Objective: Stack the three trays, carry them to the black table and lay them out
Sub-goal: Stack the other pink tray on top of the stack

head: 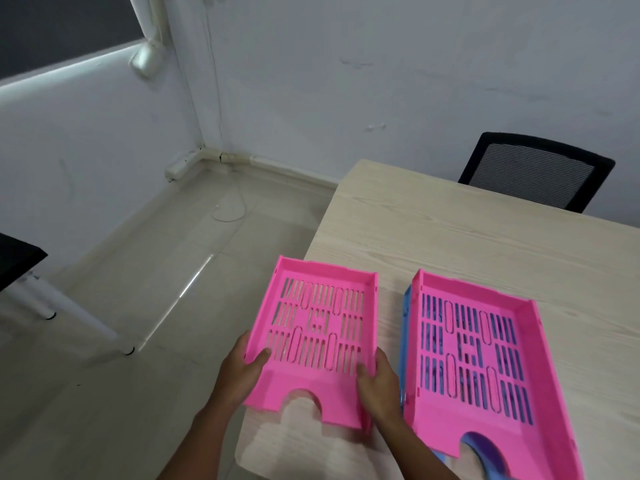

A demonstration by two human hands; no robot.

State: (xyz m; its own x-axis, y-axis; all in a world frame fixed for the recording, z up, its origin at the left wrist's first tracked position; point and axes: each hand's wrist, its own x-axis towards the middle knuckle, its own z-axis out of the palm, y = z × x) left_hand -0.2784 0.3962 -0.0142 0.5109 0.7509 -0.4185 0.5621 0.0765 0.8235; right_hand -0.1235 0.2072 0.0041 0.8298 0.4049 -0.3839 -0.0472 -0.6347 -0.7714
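Observation:
A pink slotted tray (pixel 317 336) is held over the left edge of the light wood table (pixel 467 237), partly out over the floor. My left hand (pixel 244 367) grips its left side and my right hand (pixel 379 382) grips its right side. To the right a second pink tray (pixel 481 362) sits nested on a blue tray (pixel 406 341), of which only the left edge and a part at the front notch show. The black table (pixel 17 259) shows only as a corner at the far left.
A black mesh chair (pixel 533 171) stands behind the wood table's far side. White legs (pixel 69 310) of the black table stand on the pale tiled floor (pixel 156 271). A thin cable lies on the floor near the wall corner.

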